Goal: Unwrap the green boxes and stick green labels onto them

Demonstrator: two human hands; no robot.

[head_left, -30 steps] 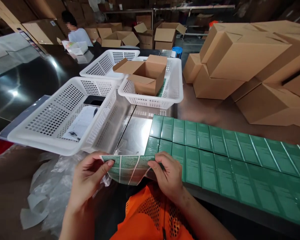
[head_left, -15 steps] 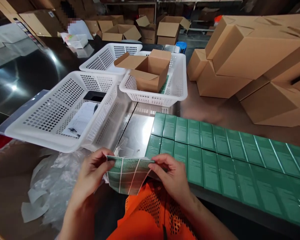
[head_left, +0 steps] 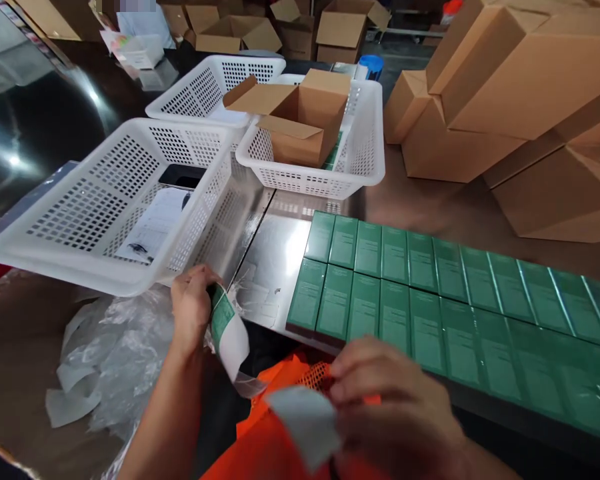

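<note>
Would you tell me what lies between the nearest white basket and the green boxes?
In the head view, only bare shiny table separates the nearest white basket from the green boxes.

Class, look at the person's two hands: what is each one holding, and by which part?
The left hand pinches the sticker sheet by its upper end; the rest curls down. The right hand holds a blurred pale piece by its right edge.

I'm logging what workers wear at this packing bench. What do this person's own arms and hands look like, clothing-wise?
Both hands are bare: no gloves on the left hand or the right hand, which is blurred. No rings, watch or wristband show. Both forearms are uncovered, with no sleeve visible in the frame. Below them lies an orange mesh vest with a net-like weave.
</note>
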